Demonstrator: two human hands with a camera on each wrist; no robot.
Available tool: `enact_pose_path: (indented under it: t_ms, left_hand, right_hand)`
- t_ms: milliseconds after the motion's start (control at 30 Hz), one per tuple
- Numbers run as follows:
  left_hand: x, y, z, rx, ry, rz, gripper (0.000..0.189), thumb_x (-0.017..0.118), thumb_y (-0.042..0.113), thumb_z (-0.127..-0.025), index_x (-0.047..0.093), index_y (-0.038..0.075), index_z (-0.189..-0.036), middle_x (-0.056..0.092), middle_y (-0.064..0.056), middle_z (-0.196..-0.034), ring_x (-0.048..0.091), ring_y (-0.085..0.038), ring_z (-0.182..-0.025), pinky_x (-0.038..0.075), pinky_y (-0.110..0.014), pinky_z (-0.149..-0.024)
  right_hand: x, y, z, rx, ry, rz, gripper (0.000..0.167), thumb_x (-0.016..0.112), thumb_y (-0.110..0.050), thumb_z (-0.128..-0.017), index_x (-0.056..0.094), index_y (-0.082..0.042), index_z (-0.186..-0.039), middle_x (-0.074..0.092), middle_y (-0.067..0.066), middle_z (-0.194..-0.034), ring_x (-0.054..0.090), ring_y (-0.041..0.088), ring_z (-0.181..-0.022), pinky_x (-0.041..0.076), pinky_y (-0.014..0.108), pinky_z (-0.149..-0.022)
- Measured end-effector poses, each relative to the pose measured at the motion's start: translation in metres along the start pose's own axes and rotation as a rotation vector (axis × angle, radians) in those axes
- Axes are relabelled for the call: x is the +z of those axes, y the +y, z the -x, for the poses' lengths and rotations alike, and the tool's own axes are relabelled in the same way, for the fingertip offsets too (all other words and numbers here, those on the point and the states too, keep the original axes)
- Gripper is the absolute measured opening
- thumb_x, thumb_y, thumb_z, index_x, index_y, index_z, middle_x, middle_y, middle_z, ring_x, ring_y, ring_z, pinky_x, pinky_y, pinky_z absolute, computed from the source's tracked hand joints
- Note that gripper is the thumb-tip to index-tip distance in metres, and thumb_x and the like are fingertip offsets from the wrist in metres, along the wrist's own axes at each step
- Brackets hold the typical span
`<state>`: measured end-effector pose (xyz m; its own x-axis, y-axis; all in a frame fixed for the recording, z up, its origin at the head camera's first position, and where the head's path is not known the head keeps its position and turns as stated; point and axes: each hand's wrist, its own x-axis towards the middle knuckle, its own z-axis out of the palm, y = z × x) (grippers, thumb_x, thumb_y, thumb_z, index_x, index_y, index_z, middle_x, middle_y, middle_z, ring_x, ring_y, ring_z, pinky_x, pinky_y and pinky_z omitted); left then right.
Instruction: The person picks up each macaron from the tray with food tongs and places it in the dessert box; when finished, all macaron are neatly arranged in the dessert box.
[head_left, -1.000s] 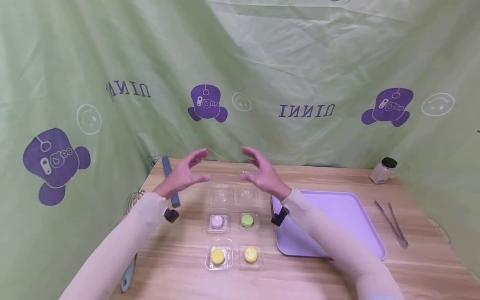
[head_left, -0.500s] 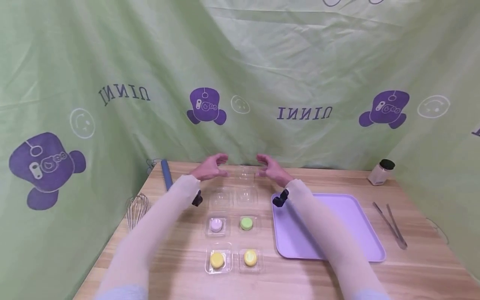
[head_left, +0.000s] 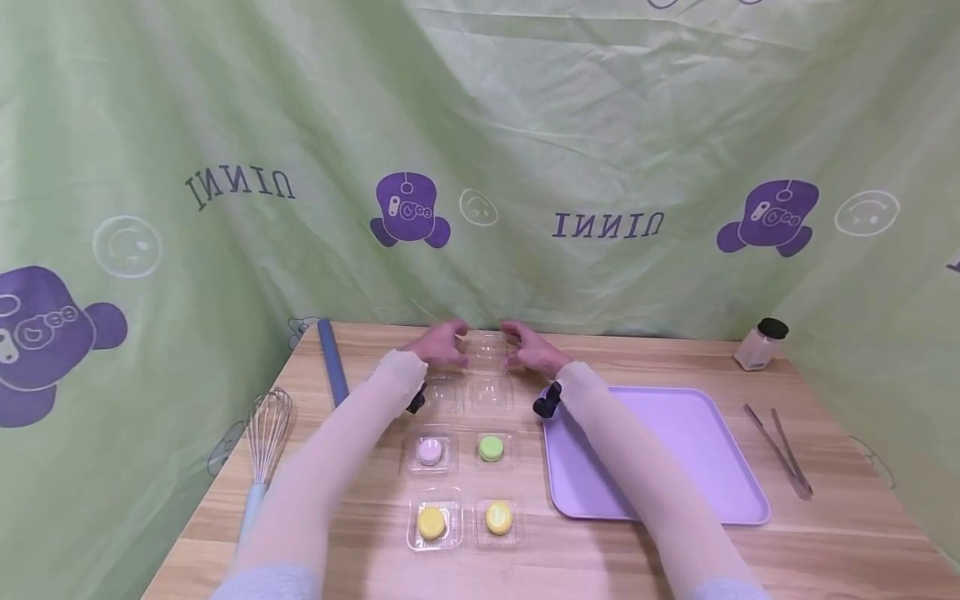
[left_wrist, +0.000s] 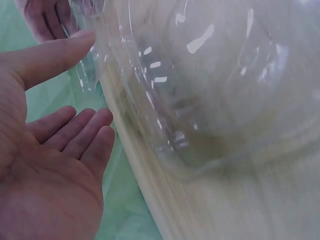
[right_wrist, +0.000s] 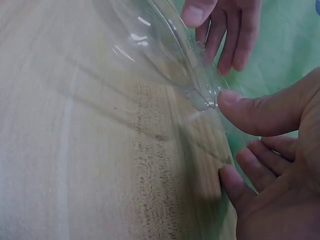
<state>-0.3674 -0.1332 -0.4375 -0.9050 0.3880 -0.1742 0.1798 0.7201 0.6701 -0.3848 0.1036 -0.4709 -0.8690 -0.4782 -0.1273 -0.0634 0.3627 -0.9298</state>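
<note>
At the table's back edge, a clear plastic box (head_left: pixel 487 348) stands between my two hands. My left hand (head_left: pixel 445 343) is at its left side; in the left wrist view the thumb (left_wrist: pixel 82 44) reaches the plastic and the other fingers are extended below. On the box's other side, my right hand (head_left: pixel 531 347) has its thumb (right_wrist: pixel 232 98) against a corner, with its fingers spread apart lower down. Nearer, clear boxes hold a lilac macaron (head_left: pixel 430 452), a green macaron (head_left: pixel 491 448) and two yellow macarons (head_left: pixel 431 522). Two more clear boxes (head_left: pixel 491 392) lie in between.
A purple tray (head_left: pixel 667 450) lies on the right under my right forearm. Beyond it are metal tongs (head_left: pixel 783 454) and a jar with a black lid (head_left: pixel 761 344). On the left are a whisk (head_left: pixel 266 433) and a blue rod (head_left: pixel 332 362). A green curtain (head_left: pixel 600 125) hangs behind.
Both hands have moved inward and down from above the table to either side of the rearmost clear box. The boxes with macarons have stayed in place.
</note>
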Motion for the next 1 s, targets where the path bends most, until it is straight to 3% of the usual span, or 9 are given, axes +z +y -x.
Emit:
enact_pose_path:
  t_ms: [200, 433, 600, 767, 900, 1000]
  left_hand:
    - [0.004, 0.003, -0.002, -0.011, 0.022, -0.021, 0.082, 0.076, 0.007, -0.083, 0.035, -0.001, -0.153, 0.048, -0.020, -0.154, 0.056, -0.035, -0.134, 0.051, -0.046, -0.112]
    - [0.007, 0.009, -0.001, -0.026, 0.035, -0.001, 0.079, 0.074, 0.004, -0.084, 0.037, -0.001, -0.153, 0.046, -0.018, -0.156, 0.057, -0.035, -0.134, 0.053, -0.043, -0.110]
    - [0.007, 0.009, 0.000, -0.034, 0.052, 0.066, 0.077, 0.073, 0.002, -0.084, 0.037, 0.000, -0.153, 0.048, -0.017, -0.154, 0.060, -0.033, -0.130, 0.057, -0.040, -0.104]
    - [0.000, 0.011, 0.003, 0.008, 0.104, 0.142, 0.077, 0.075, 0.004, -0.084, 0.038, -0.002, -0.152, 0.050, -0.018, -0.153, 0.063, -0.031, -0.124, 0.058, -0.037, -0.101]
    - [-0.008, 0.015, 0.008, 0.057, 0.135, 0.232, 0.076, 0.076, 0.010, -0.086, 0.039, -0.003, -0.151, 0.050, -0.021, -0.152, 0.060, -0.034, -0.129, 0.055, -0.042, -0.107]
    - [-0.013, 0.019, 0.016, 0.062, 0.163, 0.336, 0.075, 0.076, 0.018, -0.089, 0.041, -0.003, -0.151, 0.050, -0.022, -0.151, 0.056, -0.036, -0.133, 0.050, -0.046, -0.113]
  right_hand:
    - [0.002, 0.000, -0.002, -0.008, -0.007, 0.040, 0.093, 0.071, 0.007, -0.082, 0.022, -0.007, -0.160, 0.026, 0.017, -0.168, 0.026, 0.035, -0.156, 0.026, 0.051, -0.128]
    - [0.008, 0.004, -0.005, -0.033, 0.013, 0.096, 0.089, 0.072, 0.007, -0.080, 0.030, -0.006, -0.157, 0.038, 0.020, -0.161, 0.039, 0.039, -0.148, 0.038, 0.050, -0.123]
    - [0.008, -0.002, 0.000, -0.035, 0.033, 0.060, 0.087, 0.071, 0.008, -0.079, 0.033, -0.005, -0.156, 0.041, 0.019, -0.160, 0.041, 0.039, -0.146, 0.039, 0.050, -0.122]
    - [0.005, -0.012, 0.007, -0.082, 0.034, -0.025, 0.079, 0.066, 0.007, -0.086, 0.031, -0.005, -0.156, 0.037, 0.019, -0.161, 0.042, 0.042, -0.146, 0.038, 0.054, -0.122]
    - [0.002, -0.021, 0.016, -0.128, 0.094, -0.036, 0.077, 0.070, 0.000, -0.088, 0.034, -0.008, -0.155, 0.041, 0.019, -0.159, 0.046, 0.041, -0.141, 0.040, 0.054, -0.121]
    - [0.001, -0.029, 0.026, -0.198, 0.173, 0.020, 0.079, 0.074, -0.003, -0.085, 0.037, -0.010, -0.154, 0.045, 0.019, -0.156, 0.049, 0.041, -0.138, 0.042, 0.054, -0.118]
